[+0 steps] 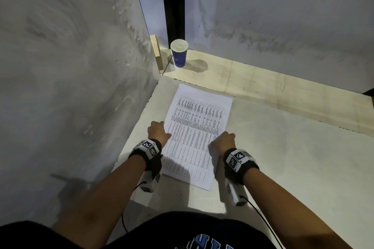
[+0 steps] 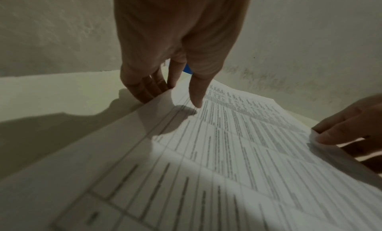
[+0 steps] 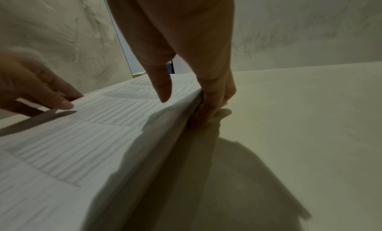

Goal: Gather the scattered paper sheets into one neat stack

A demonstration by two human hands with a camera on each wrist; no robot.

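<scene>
A stack of printed paper sheets (image 1: pixel 196 133) lies lengthwise on the pale table (image 1: pixel 283 157), its table of text facing up. My left hand (image 1: pixel 157 130) stands at the stack's left long edge, its straight fingers (image 2: pixel 144 89) pressed against that edge and the thumb tip down on the top sheet (image 2: pixel 227 152). My right hand (image 1: pixel 224 141) stands at the right long edge. Its fingers (image 3: pixel 215 100) point down against the side of the stack (image 3: pixel 82 136), which is slightly raised there, and the thumb hovers just over the paper. The stack lies between both hands.
A blue paper cup (image 1: pixel 179 52) stands on a wooden ledge (image 1: pixel 263 83) behind the table's far edge. A grey wall panel (image 1: pixel 70 66) rises right beside the table's left side, close to my left hand. Bare tabletop stretches to the right of the stack.
</scene>
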